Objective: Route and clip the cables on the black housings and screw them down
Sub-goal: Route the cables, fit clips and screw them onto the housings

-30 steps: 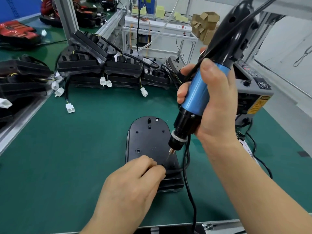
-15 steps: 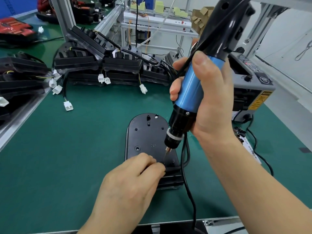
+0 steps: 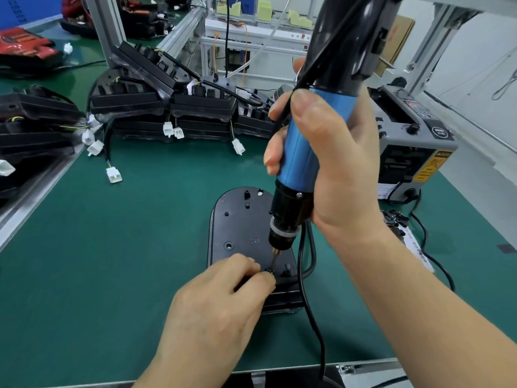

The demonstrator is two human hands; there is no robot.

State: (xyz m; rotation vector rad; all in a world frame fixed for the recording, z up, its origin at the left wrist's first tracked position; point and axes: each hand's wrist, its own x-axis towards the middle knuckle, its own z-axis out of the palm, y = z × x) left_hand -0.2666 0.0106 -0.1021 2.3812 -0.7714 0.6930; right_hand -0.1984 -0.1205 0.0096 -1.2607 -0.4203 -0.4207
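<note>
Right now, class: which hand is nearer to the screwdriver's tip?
Left. The left hand rests on the black housing with fingers beside the tip; the right hand grips the blue handle higher up.

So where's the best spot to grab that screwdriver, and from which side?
The blue barrel of the screwdriver, from its right, as the right hand does now. That section is straight and round, so a closed palm wraps it fully. The tool stands nearly upright, bit down on the housing; the black chuck below probably spins, so stay above it.
</note>
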